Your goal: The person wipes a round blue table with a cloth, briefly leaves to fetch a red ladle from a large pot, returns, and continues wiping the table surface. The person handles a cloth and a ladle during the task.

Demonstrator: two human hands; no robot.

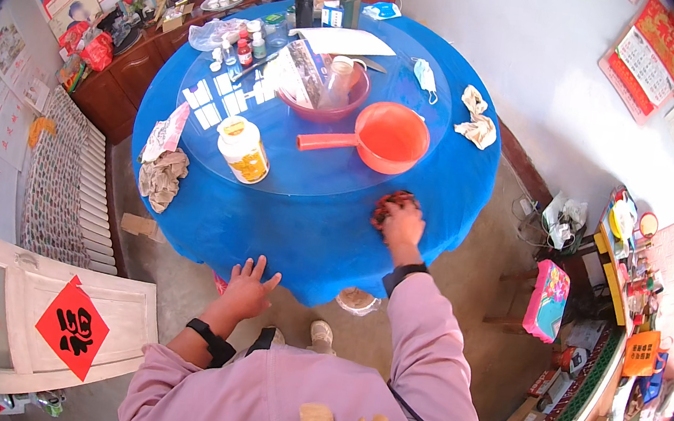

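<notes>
My right hand [406, 224] presses a bunched red-and-black patterned cloth [382, 208] onto the blue tablecloth [284, 229] near the right front of the round table. Fingers apart and holding nothing, my left hand [250, 288] is at the table's front edge; whether it touches the cloth I cannot tell. Beyond my right hand stands an orange-red plastic dipper [391, 138], its handle pointing left. A white plastic jar [243, 150] with a yellow label is to the left of the dipper.
Behind the dipper, a reddish basin [354, 93] holds a plastic container and printed paper. Small bottles [245, 51] and white packets [204, 107] sit at the left. Crumpled cloths lie at the left [163, 179] and right [478, 119] edges. A stool [547, 299] stands right.
</notes>
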